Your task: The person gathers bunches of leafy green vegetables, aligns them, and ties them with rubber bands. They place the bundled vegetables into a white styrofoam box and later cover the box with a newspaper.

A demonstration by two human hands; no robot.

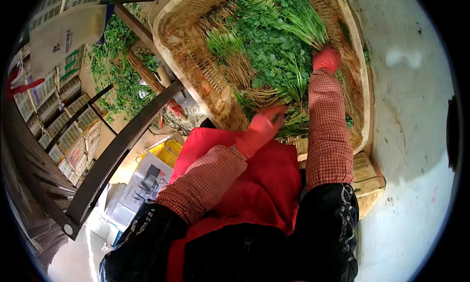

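A large, soiled plastic crate (172,54) stands before me, with leafy green herb bunches (271,51), likely coriander, lying in it, their pale brown roots (238,69) showing. My right hand (326,59), in a red glove, is closed around the root end of one bunch (304,25) at the crate's right side. Over the crate's near part hovers my left hand (262,126), also red-gloved and slightly blurred, with its fingers apart beside some roots; nothing is seen held in it. Checked sleeve covers and a red apron (257,183) are on me.
Loose greens (117,62) lie on the floor at the left, near a dark metal frame bar (125,146). A yellow basket (167,151) and a printed box (147,179) are at lower left. A pale wall or panel (407,109) runs along the right, beside another crate (367,172).
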